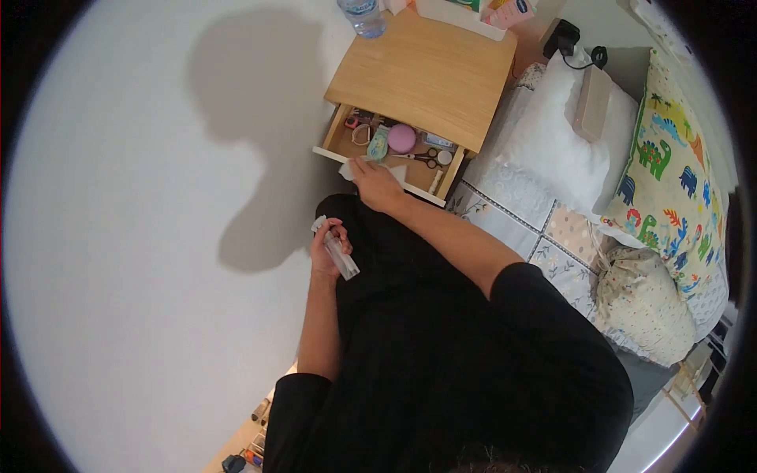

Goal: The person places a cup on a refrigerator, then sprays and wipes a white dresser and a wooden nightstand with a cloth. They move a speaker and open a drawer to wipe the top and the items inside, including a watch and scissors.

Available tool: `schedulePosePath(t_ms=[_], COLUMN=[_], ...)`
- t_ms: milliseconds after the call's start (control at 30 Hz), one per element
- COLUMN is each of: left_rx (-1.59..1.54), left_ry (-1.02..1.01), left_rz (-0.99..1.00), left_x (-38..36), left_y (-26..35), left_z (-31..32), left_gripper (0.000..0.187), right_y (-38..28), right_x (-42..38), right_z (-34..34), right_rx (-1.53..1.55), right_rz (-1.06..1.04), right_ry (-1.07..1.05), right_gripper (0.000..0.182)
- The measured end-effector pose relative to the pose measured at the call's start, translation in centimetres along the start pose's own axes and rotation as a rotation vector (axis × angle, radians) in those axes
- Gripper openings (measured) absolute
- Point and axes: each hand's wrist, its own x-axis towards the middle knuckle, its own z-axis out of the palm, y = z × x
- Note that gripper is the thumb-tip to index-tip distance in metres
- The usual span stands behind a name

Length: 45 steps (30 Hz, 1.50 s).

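My left hand [325, 246] is closed around a small clear spray bottle [341, 258] with a whitish top, held in front of the black clothing. Farther up, my right hand [377, 186] holds a white wipe [347, 171] against the top edge of the open drawer's front [428, 194]. Part of the wipe shows on each side of the fingers. Inside the drawer lie a round purple case [401, 139], scissors [430, 159] with dark handles, a teal-green packet [378, 144] and a small round white item [445, 158].
Above the drawer is the wooden nightstand top [426, 71], with a water bottle [364, 17] and a white tray [461, 24] on it. To the right, a bed carries a white pillow [544, 134], a dinosaur-print pillow [662, 158] and a drawstring bag [643, 303]. A white wall [142, 236] stands left.
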Motion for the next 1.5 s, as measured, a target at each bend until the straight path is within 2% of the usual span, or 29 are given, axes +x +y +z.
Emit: schedulePosePath(t_ms=[67,133,233,300,400,433,500,533,633,700,833,900,933,1000,1133,1200,1267,1300,1367,1400,1467,1500], left_rx=[0.005,0.026,0.003,0.034,0.030,0.022,-0.005,-0.009,-0.004,-0.014,-0.005,-0.009,-0.010,0.005,0.019,0.006,-0.005,-0.004,0.012,0.033,0.040,0.048], left_ry=[-0.006,-0.027,-0.004,0.058,0.046,0.050,-0.002,-0.002,-0.024,-0.029,-0.026,-0.018,-0.020,-0.035,-0.039,0.018,0.007,-0.003,-0.004,0.000,-0.001,0.000], left_rz=[-0.029,-0.041,-0.045,-0.040,-0.054,-0.061,-0.030,-0.035,0.002,-0.032,-0.022,-0.039,-0.034,-0.041,-0.053,-0.058,-0.051,-0.045,-0.048,-0.054,-0.052,-0.061], left_x=[0.0,0.3,0.1,0.2,0.2,0.1,0.5,0.5,0.6,0.8,0.6,0.7,0.6,0.4,0.4,0.2,0.5,0.6,0.4,0.3,0.1,-0.1], left_y=[0.1,0.2,0.2,0.5,0.6,0.5,0.6,0.5,0.5,0.4,0.5,0.5,0.4,0.5,0.6,0.4,0.2,0.1,0.1,0.2,0.3,0.3], left_z=[0.0,0.2,0.4,0.7,0.4,0.1,-0.2,-0.2,-0.3,-0.5,-0.3,-0.1,0.0,0.3,0.5,0.5,0.1,0.0,0.6,0.8,1.0,0.9], left_gripper=[0.027,0.027,0.028,0.029,0.029,0.029,0.029,0.029,0.029,0.030,0.030,0.029,0.029,0.028,0.028,0.027,0.027,0.027,0.027,0.027,0.027,0.028], right_y=[-0.9,-1.7,-2.2,-1.9,0.2,0.9,-0.2,0.6,2.5,2.7,3.0,3.3,3.8,5.5,9.1,9.5,8.8,9.1,9.6,9.2,8.1,7.8], right_x=[2.9,5.3,6.2,5.0,1.0,-1.0,-3.5,-5.2,-9.3,-11.3,-13.3,-13.5,-13.5,-13.2,-11.6,-10.4,-6.5,-5.4,-3.7,-3.4,-3.3,-3.5], right_z=[0.9,0.3,0.9,-0.1,-2.7,-3.6,-9.5,-9.6,-10.4,-11.5,-11.9,-11.8,-11.9,-12.5,-15.9,-18.7,-23.7,-25.3,-27.7,-28.1,-28.3,-27.5], right_rx=[0.044,0.263,0.382,0.376,0.286,0.211,0.121,0.117,-0.027,0.137,0.151,-0.078,-0.080,-0.186,-0.031,0.101,0.138,0.132,0.015,0.015,-0.196,-0.194], right_rz=[-0.003,0.043,0.144,0.119,0.095,0.110,0.263,0.267,0.152,0.165,0.160,-0.037,-0.042,-0.212,-0.177,0.201,0.482,0.477,0.386,0.378,0.138,0.133], right_ry=[0.103,-0.063,0.012,-0.018,-0.091,-0.129,-0.239,-0.243,-0.115,-0.035,-0.030,0.016,0.018,-0.027,-0.139,0.171,0.244,0.242,0.452,0.457,0.575,0.577], right_gripper=[0.045,0.043,0.040,0.038,0.035,0.034,0.032,0.032,0.033,0.036,0.041,0.043,0.043,0.041,0.033,0.021,0.022,0.022,0.021,0.021,0.025,0.025])
